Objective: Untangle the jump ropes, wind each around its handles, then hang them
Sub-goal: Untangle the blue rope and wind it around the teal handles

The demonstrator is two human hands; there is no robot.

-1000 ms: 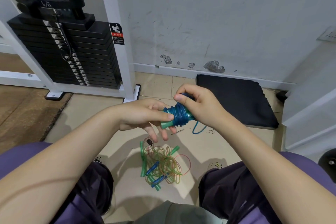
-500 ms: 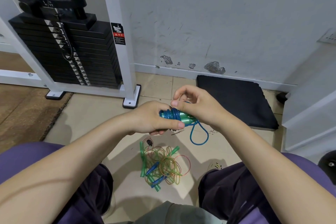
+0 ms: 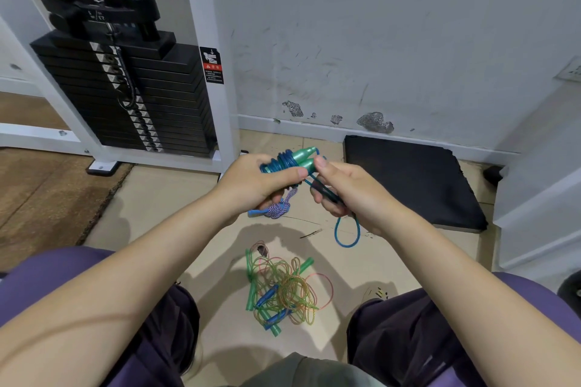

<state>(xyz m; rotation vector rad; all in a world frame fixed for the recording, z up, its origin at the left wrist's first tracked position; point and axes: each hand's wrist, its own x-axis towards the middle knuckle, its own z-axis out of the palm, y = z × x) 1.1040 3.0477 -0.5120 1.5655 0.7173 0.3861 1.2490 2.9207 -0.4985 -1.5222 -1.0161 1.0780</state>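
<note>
My left hand (image 3: 251,185) grips a pair of green handles (image 3: 300,158) with blue jump rope (image 3: 281,162) coiled round them. My right hand (image 3: 345,192) pinches the free end of that blue rope beside the handles, and a loop of it (image 3: 347,234) hangs below the hand. A purple-and-white braided rope (image 3: 278,209) lies just under my left hand. On the floor between my knees sits a tangled pile of ropes (image 3: 283,291) in green, orange and pink, with green and blue handles.
A white weight machine (image 3: 125,97) with a black plate stack stands at the back left. A black foam pad (image 3: 412,179) lies by the scuffed wall at right. My legs frame the beige floor (image 3: 176,201) on both sides.
Both hands rose and the handles turned so their tips point up and right. The hanging blue loop has shifted lower and to the right, under my right hand.
</note>
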